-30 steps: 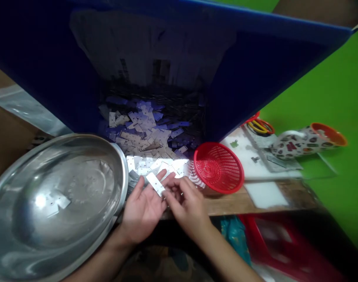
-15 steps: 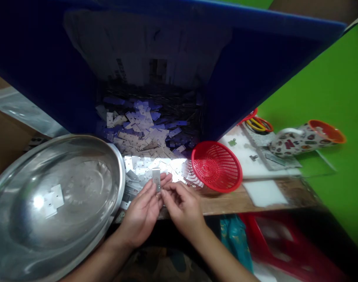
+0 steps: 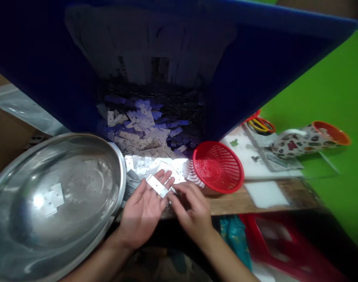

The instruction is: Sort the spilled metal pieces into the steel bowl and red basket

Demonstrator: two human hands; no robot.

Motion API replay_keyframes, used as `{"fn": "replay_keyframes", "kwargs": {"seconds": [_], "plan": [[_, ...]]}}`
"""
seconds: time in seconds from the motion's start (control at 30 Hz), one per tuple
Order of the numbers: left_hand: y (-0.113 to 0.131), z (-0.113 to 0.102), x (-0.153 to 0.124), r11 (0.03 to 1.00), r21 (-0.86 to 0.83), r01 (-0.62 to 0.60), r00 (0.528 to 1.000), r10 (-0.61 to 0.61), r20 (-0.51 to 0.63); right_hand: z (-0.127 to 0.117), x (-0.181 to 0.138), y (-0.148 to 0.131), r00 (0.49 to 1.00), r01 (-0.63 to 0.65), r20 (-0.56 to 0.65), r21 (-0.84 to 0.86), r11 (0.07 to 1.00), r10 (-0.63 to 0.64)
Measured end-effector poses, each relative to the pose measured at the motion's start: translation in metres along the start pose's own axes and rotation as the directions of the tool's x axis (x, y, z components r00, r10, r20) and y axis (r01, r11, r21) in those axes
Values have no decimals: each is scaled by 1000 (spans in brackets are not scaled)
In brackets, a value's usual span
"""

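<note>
Palm-up, the left hand [image 3: 143, 209] lies open with a small white plate [image 3: 157, 185] resting across its fingers; the right hand [image 3: 193, 211] pinches the plate's lower right end. Its long axis runs from upper left to lower right. Beside them, a steel bowl [image 3: 26, 235] holds a few plates [image 3: 53, 199], a blue bin [image 3: 255, 74] holds a heap [image 3: 146, 133], and a red basket [image 3: 218, 166] stands on the desk [image 3: 234, 201].

Steel basin [image 3: 49, 203] cut off left; red crate [image 3: 284, 246] blurred.
</note>
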State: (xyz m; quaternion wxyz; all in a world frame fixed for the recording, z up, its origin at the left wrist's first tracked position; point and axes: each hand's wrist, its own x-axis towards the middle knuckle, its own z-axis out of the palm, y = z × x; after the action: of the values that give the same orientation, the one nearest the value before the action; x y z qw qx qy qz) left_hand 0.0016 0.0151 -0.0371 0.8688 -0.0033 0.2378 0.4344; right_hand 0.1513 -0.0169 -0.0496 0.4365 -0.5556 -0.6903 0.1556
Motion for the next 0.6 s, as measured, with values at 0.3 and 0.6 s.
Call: {"fn": "replay_keyframes", "kwargs": {"seconds": [0.3,0.6], "plan": [[-8,-1,2,995,102,23,1000,-21,-20,8,-1,-8,985,-143,98,9,990,141],[5,-13,-6,363,897,-251,893,445,70,-63,29,24,971,-158,-226,-351,923,80]]}}
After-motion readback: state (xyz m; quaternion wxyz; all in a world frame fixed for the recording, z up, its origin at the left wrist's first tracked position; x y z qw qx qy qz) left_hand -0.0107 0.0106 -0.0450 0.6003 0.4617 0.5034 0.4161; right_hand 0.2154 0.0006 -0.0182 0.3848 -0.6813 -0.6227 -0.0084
